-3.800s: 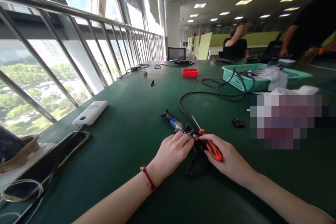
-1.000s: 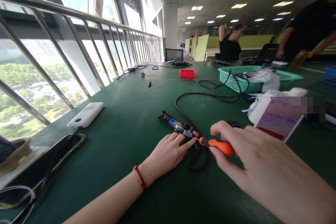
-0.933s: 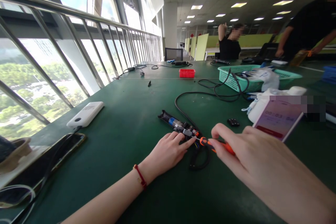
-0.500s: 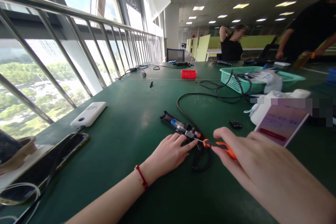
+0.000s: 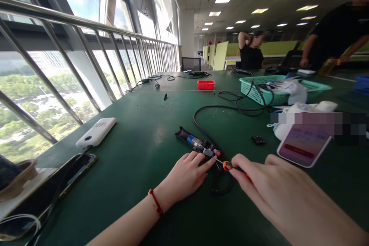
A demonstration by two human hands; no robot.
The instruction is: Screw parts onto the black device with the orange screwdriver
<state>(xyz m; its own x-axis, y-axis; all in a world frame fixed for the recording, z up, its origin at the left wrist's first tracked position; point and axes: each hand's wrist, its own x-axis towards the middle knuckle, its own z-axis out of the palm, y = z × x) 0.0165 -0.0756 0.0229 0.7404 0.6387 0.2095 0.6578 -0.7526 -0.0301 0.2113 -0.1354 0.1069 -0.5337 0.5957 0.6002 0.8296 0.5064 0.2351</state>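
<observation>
Fingertips of the right hand [image 5: 273, 196] pinch the screwdriver [image 5: 226, 165], lower now (handle mostly hidden); the flat-fingered left hand [image 5: 187, 177] still pins the device [image 5: 196, 144].

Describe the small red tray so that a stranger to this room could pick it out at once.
Start at the long green table and look toward its far end. Left of the teal basket sits a shallow red tray. It is the only red container there, smaller and solid-walled, unlike the meshed basket.
</observation>
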